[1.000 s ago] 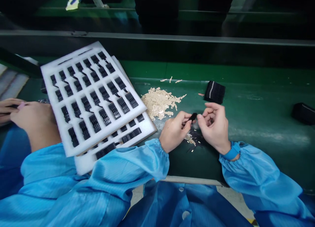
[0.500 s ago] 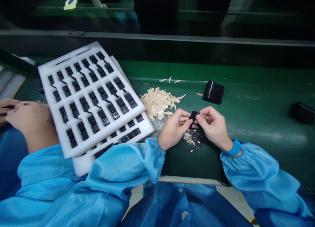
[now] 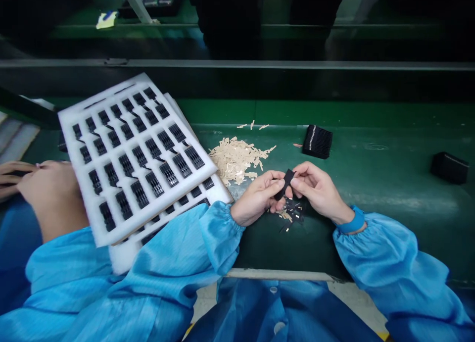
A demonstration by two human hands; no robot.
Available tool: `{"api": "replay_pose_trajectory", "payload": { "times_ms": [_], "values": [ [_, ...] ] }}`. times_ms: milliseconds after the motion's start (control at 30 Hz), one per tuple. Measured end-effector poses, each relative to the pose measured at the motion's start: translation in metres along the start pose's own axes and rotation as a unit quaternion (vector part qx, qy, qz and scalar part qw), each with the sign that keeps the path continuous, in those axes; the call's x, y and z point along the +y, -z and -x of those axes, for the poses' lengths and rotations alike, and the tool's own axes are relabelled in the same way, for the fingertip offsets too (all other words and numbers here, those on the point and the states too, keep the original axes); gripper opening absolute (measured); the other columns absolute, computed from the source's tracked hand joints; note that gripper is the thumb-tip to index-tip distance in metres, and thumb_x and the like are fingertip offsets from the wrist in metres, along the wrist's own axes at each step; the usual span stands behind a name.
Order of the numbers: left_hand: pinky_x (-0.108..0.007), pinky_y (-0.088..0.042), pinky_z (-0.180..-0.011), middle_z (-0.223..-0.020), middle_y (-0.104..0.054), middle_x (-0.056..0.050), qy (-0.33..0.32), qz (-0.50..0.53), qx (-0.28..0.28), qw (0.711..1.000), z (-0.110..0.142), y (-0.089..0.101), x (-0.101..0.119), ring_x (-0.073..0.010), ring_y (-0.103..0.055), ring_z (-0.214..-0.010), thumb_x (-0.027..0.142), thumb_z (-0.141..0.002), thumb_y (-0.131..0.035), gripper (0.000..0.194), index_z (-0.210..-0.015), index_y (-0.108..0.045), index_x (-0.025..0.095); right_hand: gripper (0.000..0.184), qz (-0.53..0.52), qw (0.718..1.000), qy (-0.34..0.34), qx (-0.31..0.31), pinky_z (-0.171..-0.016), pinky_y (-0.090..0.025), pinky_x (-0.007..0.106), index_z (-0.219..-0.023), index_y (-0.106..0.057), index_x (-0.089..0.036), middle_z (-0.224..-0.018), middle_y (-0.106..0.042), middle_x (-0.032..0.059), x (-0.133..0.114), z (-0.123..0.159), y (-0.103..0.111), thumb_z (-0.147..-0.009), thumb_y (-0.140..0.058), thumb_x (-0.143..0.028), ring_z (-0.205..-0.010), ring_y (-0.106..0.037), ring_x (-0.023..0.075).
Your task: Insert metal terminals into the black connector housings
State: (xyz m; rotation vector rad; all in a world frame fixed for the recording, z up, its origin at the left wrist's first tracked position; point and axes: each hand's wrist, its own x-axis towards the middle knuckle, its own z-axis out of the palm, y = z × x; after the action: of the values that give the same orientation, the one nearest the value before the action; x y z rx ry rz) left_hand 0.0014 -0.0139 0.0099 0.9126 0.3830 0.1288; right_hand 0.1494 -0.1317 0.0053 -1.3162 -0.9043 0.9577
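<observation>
My left hand [image 3: 260, 193] is closed around a small black rectangular piece [image 3: 285, 183], which tilts up to the right. The fingertips of my right hand [image 3: 319, 189] pinch at the upper right end of this piece; whether they also hold something smaller is hidden. Just below both hands lies a scatter of small black and beige strips [image 3: 293, 211]. Left of my hands, a heap of thin beige strips [image 3: 237, 158] spreads over the green work surface [image 3: 371, 183]. A block of stacked black pieces [image 3: 317, 141] with a pale line along it stands beyond my right hand.
White foam trays [image 3: 139, 211] with rows of black parts in their slots are stacked at left, partly over my left sleeve. Another black block [image 3: 450, 168] sits at far right. At the left edge are another person's hands [image 3: 48, 183]. A metal rail [image 3: 237, 64] crosses behind.
The view has tilted slightly. My right fingertips have moved in against the black piece, and it has turned a little in my left hand. The trays and heap stay put.
</observation>
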Motion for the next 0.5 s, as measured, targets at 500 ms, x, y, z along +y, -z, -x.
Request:
{"api": "replay_pose_trajectory", "payload": {
  "times_ms": [500],
  "values": [
    [-0.014, -0.018, -0.039, -0.072, -0.057, 0.003, 0.029, 0.011, 0.028, 0.999, -0.0003, -0.0029, 0.0084, -0.0008, -0.037, -0.042, 0.037, -0.088, -0.071, 0.032, -0.100, -0.051, 0.016, 0.019, 0.105, 0.985, 0.066, 0.124, -0.065, -0.048, 0.027, -0.090, -0.060, -0.020, -0.081, -0.061, 0.0003, -0.0047, -0.0020, -0.0016, -0.090, -0.069, -0.037, -0.069, -0.056, 0.0126]
  ]
}}
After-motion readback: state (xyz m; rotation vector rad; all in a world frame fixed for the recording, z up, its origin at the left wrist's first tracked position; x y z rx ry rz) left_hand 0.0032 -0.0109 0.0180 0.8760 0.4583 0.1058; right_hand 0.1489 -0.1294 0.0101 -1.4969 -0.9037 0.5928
